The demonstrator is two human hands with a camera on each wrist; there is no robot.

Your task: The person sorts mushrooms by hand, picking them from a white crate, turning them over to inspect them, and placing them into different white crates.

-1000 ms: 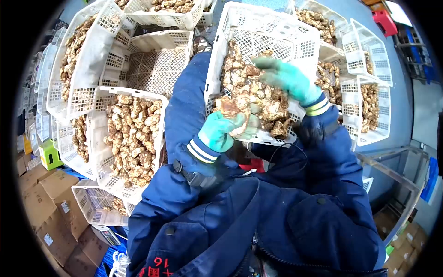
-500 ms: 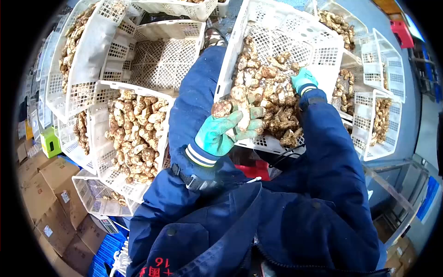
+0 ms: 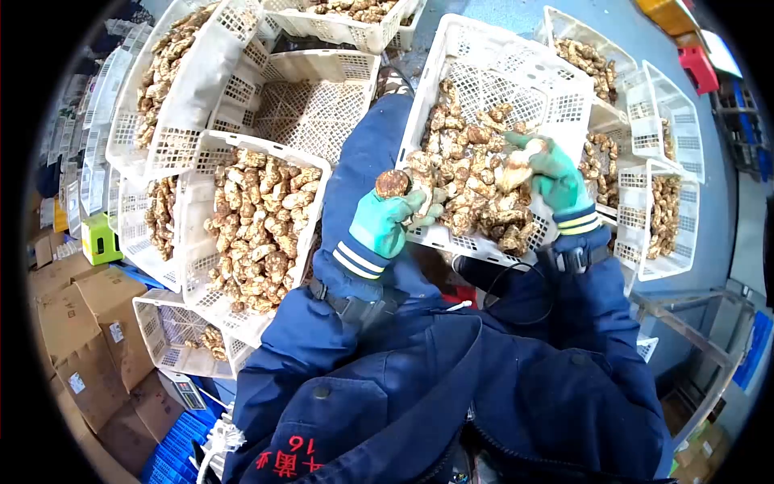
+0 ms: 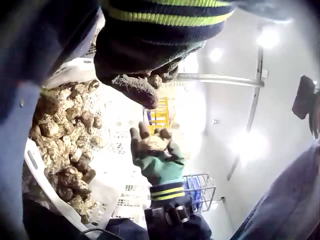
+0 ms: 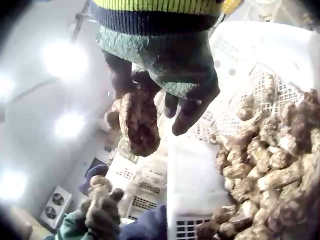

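The left hand (image 3: pixel 382 219), in a green glove, grips brown-and-white mushrooms (image 3: pixel 393 184) at the near left corner of a white crate (image 3: pixel 435 68). Over the crate's right side the gloved right hand (image 3: pixel 559 177) holds a pale-stemmed mushroom (image 3: pixel 516 168). Beneath the hands lies a heap of mushrooms (image 3: pixel 468 161). In the right wrist view the right hand (image 5: pixel 160 75) pinches a mushroom (image 5: pixel 140 122) with a dark, rough face. The left wrist view has the left hand (image 4: pixel 145 55) close up, its mushrooms partly hidden by the fingers.
A crate full of mushrooms (image 3: pixel 262 230) stands at the left, below a crate with a bare mesh bottom (image 3: pixel 310 113). More crates (image 3: pixel 677 210) stand at the right. Cardboard boxes (image 3: pixel 68 323) are at the lower left, a metal frame (image 3: pixel 693 323) at the lower right.
The right hand reached down to the heap at the crate's right and has come up holding a mushroom. The left hand keeps its grip on mushrooms. The view has shifted slightly.
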